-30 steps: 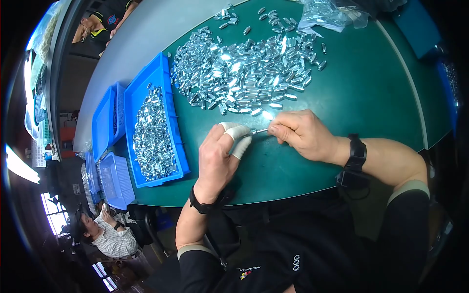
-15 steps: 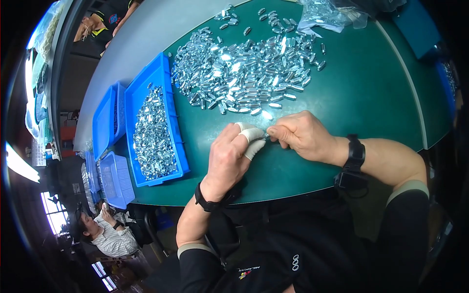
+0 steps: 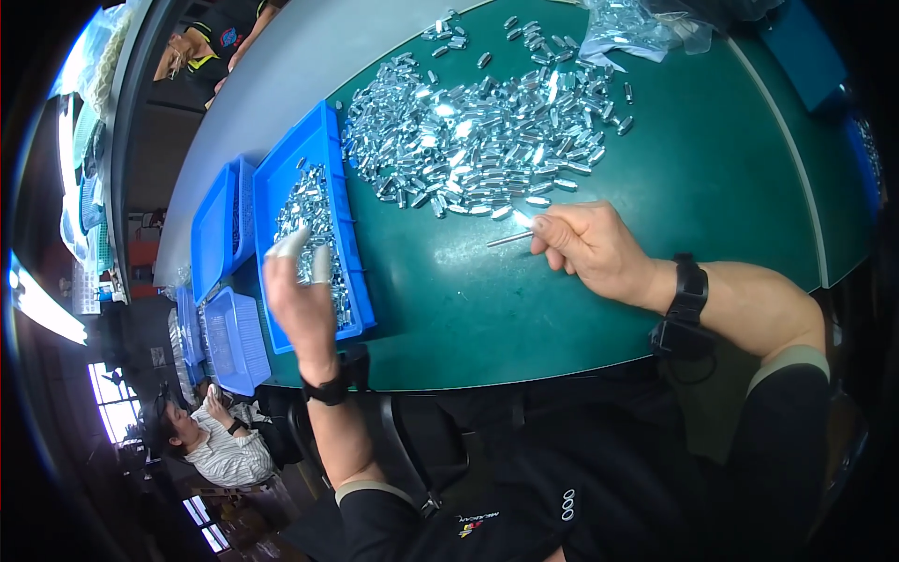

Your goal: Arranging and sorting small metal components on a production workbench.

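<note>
Head view. Left hand (image 3: 304, 300): fingers parted, above the blue tray (image 3: 302, 145) of metal fittings (image 3: 314, 199), nothing visibly gripped. Right hand (image 3: 590, 245): thumb and fingers pinched round a slim rod (image 3: 509, 241), near the loose metal heap (image 3: 478, 140). Sound practice: rod steady, fittings released low and softly.

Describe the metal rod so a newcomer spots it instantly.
On the green table a big pile of shiny metal pieces spreads out. Just on the person's side of it is the right hand, and the metal rod juts left from its grip. It's long and thin, unlike the short, chunky pieces.
</note>
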A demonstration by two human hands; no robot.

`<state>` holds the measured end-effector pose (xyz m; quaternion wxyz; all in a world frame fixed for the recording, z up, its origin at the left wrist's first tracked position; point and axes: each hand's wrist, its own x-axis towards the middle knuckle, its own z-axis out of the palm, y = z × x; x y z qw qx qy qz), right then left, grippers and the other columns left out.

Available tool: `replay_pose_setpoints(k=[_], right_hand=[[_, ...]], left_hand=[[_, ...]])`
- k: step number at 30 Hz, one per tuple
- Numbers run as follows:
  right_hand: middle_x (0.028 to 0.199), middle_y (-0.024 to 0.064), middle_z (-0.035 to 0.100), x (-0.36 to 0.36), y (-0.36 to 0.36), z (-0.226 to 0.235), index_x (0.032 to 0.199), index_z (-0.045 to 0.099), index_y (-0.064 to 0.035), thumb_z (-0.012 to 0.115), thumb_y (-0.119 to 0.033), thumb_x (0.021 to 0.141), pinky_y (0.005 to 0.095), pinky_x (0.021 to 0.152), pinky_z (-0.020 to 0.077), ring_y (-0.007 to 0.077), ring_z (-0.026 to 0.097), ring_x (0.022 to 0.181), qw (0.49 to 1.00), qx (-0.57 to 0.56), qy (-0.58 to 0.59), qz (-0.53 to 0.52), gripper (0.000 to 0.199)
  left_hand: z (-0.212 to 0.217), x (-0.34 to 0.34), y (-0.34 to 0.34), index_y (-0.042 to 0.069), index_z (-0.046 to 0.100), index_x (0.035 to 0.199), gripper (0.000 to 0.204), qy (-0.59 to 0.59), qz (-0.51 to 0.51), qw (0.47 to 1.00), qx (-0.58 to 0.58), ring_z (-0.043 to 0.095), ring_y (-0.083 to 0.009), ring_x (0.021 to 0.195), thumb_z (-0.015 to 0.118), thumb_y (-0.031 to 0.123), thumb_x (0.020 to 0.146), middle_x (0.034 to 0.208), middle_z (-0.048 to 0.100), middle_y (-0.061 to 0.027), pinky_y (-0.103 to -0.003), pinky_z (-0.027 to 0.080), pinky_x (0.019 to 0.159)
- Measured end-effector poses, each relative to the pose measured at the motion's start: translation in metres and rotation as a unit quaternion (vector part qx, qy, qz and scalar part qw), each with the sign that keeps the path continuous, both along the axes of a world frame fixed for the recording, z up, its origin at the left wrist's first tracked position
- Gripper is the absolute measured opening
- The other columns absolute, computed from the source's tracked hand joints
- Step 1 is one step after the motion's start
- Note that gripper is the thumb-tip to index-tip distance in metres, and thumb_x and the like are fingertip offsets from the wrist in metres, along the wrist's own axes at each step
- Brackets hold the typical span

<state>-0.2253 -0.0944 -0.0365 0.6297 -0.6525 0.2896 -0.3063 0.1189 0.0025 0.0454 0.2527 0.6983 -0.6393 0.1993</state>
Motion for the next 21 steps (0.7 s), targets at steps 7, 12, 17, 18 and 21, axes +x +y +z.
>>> replay_pose_setpoints(k=[7,12,17,18,21], right_hand=[[0.07,0.0,0.065,-0.001,0.001,0.003,0.091,0.072,-0.0018,0.053,-0.035,0.114,0.0229,0.054,0.0455,0.0068,0.057,0.06,1.0,0.005,-0.004,-0.004,0.044],[0.064,0.0027,0.064,0.0,0.001,0.004,0.085,0.071,-0.0018,0.058,-0.038,0.111,0.0306,0.056,0.0484,0.0117,0.059,0.058,1.0,0.002,-0.007,-0.023,0.047],[0.065,0.0034,0.064,0.002,0.0,0.001,0.086,0.071,-0.002,0.06,-0.037,0.11,0.0318,0.059,0.0497,0.0127,0.061,0.061,0.999,-0.005,-0.013,-0.032,0.044],[0.065,0.0036,0.065,0.003,0.0,0.002,0.086,0.071,-0.002,0.06,-0.036,0.11,0.032,0.06,0.05,0.0131,0.061,0.061,0.999,-0.004,-0.011,-0.032,0.044],[0.066,0.004,0.065,0.002,-0.001,0.0,0.087,0.071,-0.0022,0.06,-0.035,0.11,0.0323,0.06,0.0501,0.0137,0.062,0.061,1.0,-0.014,-0.001,-0.024,0.042]], left_hand=[[-0.042,-0.069,-0.047,0.003,0.073,0.11,0.024,0.027,-0.075,0.98,0.185,0.068,-0.0313,0.089,0.082,0.008,0.088,0.102,0.071,-0.0141,-0.039,0.055,0.081],[-0.054,-0.063,-0.046,0.001,0.073,0.109,0.021,0.061,-0.062,0.972,0.217,0.069,-0.0282,0.087,0.08,0.005,0.089,0.099,0.07,-0.0137,-0.036,0.055,0.079],[-0.05,-0.083,-0.023,0.0,0.072,0.108,0.021,0.209,-0.111,0.948,0.212,0.07,-0.0272,0.088,0.08,0.002,0.088,0.099,0.07,-0.013,-0.035,0.056,0.079],[-0.046,-0.09,-0.02,0.001,0.073,0.107,0.021,0.214,-0.142,0.946,0.195,0.07,-0.0283,0.088,0.08,0.001,0.087,0.098,0.07,-0.0131,-0.036,0.055,0.077],[-0.039,-0.107,-0.018,0.003,0.074,0.106,0.023,0.225,-0.206,0.939,0.157,0.069,-0.0307,0.086,0.081,-0.002,0.085,0.098,0.069,-0.0134,-0.037,0.055,0.072]])
